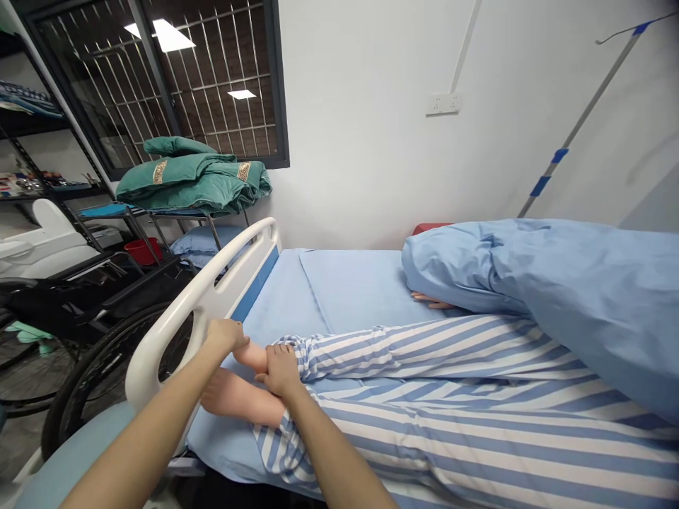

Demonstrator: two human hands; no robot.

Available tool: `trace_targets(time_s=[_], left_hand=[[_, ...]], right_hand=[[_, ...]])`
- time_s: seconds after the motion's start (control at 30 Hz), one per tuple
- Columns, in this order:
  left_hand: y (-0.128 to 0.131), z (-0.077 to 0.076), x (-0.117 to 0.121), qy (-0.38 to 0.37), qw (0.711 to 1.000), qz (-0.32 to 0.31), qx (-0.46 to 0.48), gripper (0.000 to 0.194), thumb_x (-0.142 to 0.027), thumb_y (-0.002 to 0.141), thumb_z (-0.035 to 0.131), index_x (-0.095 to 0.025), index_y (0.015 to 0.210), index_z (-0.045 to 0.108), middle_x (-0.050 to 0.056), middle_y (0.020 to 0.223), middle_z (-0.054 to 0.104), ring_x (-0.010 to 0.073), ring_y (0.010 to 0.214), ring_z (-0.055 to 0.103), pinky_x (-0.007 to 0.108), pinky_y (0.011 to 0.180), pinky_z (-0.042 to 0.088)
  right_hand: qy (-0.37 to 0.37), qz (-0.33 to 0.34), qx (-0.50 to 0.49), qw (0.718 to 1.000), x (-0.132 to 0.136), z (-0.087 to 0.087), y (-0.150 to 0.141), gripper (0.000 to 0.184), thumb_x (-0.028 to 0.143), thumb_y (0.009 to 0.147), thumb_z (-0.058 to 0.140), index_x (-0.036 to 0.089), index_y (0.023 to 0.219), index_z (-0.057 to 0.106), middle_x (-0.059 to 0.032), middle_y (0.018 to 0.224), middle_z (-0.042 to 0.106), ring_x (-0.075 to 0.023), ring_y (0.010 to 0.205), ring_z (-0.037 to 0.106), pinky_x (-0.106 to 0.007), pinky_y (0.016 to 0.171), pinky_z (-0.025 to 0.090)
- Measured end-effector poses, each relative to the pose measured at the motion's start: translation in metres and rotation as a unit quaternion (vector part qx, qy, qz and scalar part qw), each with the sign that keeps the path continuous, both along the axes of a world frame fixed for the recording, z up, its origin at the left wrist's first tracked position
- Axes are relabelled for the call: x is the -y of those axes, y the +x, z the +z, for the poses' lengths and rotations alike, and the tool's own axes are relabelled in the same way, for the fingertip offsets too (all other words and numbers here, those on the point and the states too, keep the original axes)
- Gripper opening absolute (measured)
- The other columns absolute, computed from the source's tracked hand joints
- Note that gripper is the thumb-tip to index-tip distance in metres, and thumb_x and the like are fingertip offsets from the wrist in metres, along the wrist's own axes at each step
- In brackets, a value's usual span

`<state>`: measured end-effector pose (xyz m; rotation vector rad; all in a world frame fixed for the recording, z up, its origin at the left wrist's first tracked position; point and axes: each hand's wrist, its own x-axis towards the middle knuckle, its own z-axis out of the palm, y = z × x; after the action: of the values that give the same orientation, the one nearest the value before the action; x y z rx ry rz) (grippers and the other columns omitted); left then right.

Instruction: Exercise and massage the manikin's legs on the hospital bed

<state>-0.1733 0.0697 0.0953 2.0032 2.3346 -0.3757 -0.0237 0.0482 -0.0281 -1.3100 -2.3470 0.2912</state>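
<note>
Grip closed on both sides: left hand (pixel 225 336) on the upper bare foot (pixel 250 357), right hand (pixel 281 371) clasping the ankle beside it, just inside the bed rail (pixel 212 283), striped trousers (pixel 424 424) on, blue quilt (pixel 556 304) over the upper body.

Barred window (pixel 153 85), dark frame, ceiling lights reflected in the glass. Right of it: white wall (pixel 371 120), double socket (pixel 443 104), grey pole with blue tape (pixel 578 127). Directly below it: metal rack (pixel 159 212) holding folded green quilts (pixel 191 180), red basin (pixel 142 251) underneath. Left of it: black metal shelving (pixel 53 141). Lower left: black wheelchair (pixel 106 353).
</note>
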Motion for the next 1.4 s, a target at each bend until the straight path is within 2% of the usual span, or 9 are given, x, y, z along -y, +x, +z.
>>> trace_targets(time_s=[0.1, 0.23, 0.33, 0.57, 0.77, 0.97, 1.17, 1.3, 1.4], left_hand=[[0.016, -0.003, -0.009, -0.019, 0.998, 0.013, -0.052, 0.033, -0.032, 0.073, 0.052, -0.01, 0.09, 0.07, 0.023, 0.095, 0.067, 0.0352, 0.089, 0.062, 0.044, 0.074, 0.045], [0.029, -0.013, -0.015, -0.029, 0.996, 0.017, -0.082, 0.03, -0.025, 0.074, 0.05, -0.007, 0.082, 0.071, 0.024, 0.092, 0.067, 0.0375, 0.088, 0.062, 0.044, 0.069, 0.045], [0.027, -0.018, -0.02, -0.034, 0.996, 0.015, -0.079, 0.029, -0.023, 0.073, 0.05, -0.005, 0.08, 0.071, 0.024, 0.09, 0.067, 0.0373, 0.087, 0.062, 0.044, 0.068, 0.046], [0.015, -0.023, -0.029, -0.018, 0.999, 0.025, -0.04, 0.04, -0.026, 0.071, 0.047, -0.011, 0.102, 0.067, 0.022, 0.101, 0.066, 0.0333, 0.092, 0.062, 0.043, 0.072, 0.047], [0.014, -0.02, -0.02, 0.016, 0.999, 0.039, -0.01, 0.041, -0.03, 0.073, 0.046, -0.013, 0.106, 0.064, 0.02, 0.104, 0.066, 0.031, 0.094, 0.062, 0.04, 0.074, 0.047], [0.018, -0.019, 0.001, 0.066, 0.997, 0.044, 0.007, 0.041, -0.034, 0.078, 0.039, -0.013, 0.104, 0.062, 0.018, 0.104, 0.065, 0.029, 0.096, 0.061, 0.038, 0.078, 0.046], [0.009, -0.027, 0.016, 0.101, 0.99, 0.038, 0.086, 0.039, -0.026, 0.078, 0.034, -0.007, 0.103, 0.057, 0.023, 0.102, 0.063, 0.0333, 0.099, 0.059, 0.043, 0.082, 0.043], [-0.005, -0.028, 0.013, 0.071, 0.987, 0.03, 0.14, 0.039, -0.023, 0.078, 0.036, -0.01, 0.112, 0.05, 0.018, 0.109, 0.062, 0.0254, 0.105, 0.057, 0.034, 0.085, 0.044], [-0.01, -0.026, 0.012, 0.046, 0.981, 0.038, 0.184, 0.041, -0.026, 0.078, 0.038, -0.012, 0.116, 0.046, 0.015, 0.115, 0.06, 0.0202, 0.1, 0.06, 0.027, 0.074, 0.048]], right_hand=[[-0.001, 0.004, 0.003, 1.0, 0.0, 0.0, 0.0, 0.054, 0.055, 0.066, 0.066, 0.014, 0.099, 0.055, -0.0116, 0.099, 0.061, -0.0274, 0.097, 0.052, -0.04, 0.092, 0.031], [-0.007, 0.002, 0.017, 1.0, -0.001, 0.0, -0.001, 0.054, 0.058, 0.068, 0.063, 0.014, 0.1, 0.055, -0.0121, 0.101, 0.061, -0.0272, 0.098, 0.052, -0.04, 0.092, 0.032], [-0.005, -0.004, 0.02, 1.0, -0.001, -0.001, -0.001, 0.054, 0.059, 0.069, 0.061, 0.015, 0.1, 0.055, -0.0116, 0.102, 0.06, -0.0267, 0.097, 0.052, -0.04, 0.091, 0.033], [0.005, -0.004, 0.028, 1.0, -0.003, -0.002, -0.002, 0.054, 0.061, 0.069, 0.06, 0.015, 0.097, 0.054, -0.0114, 0.099, 0.061, -0.0259, 0.095, 0.052, -0.039, 0.09, 0.033], [0.009, -0.003, 0.022, 1.0, -0.004, -0.005, -0.003, 0.052, 0.059, 0.07, 0.059, 0.016, 0.098, 0.054, -0.0113, 0.099, 0.061, -0.0265, 0.096, 0.052, -0.04, 0.09, 0.033], [0.005, 0.002, 0.019, 1.0, -0.002, -0.004, -0.003, 0.051, 0.058, 0.072, 0.059, 0.015, 0.1, 0.054, -0.0116, 0.099, 0.061, -0.0263, 0.098, 0.052, -0.04, 0.091, 0.033], [0.007, -0.002, 0.019, 1.0, 0.0, -0.003, -0.002, 0.053, 0.057, 0.067, 0.064, 0.016, 0.1, 0.055, -0.0116, 0.1, 0.061, -0.0266, 0.098, 0.053, -0.04, 0.092, 0.032], [0.017, -0.001, 0.011, 1.0, 0.001, -0.002, -0.001, 0.051, 0.056, 0.068, 0.064, 0.016, 0.097, 0.055, -0.0116, 0.098, 0.062, -0.0269, 0.097, 0.053, -0.039, 0.09, 0.033], [0.017, 0.0, 0.009, 1.0, 0.002, 0.0, 0.0, 0.05, 0.057, 0.069, 0.062, 0.016, 0.097, 0.055, -0.0113, 0.097, 0.062, -0.0269, 0.096, 0.053, -0.039, 0.089, 0.033]])
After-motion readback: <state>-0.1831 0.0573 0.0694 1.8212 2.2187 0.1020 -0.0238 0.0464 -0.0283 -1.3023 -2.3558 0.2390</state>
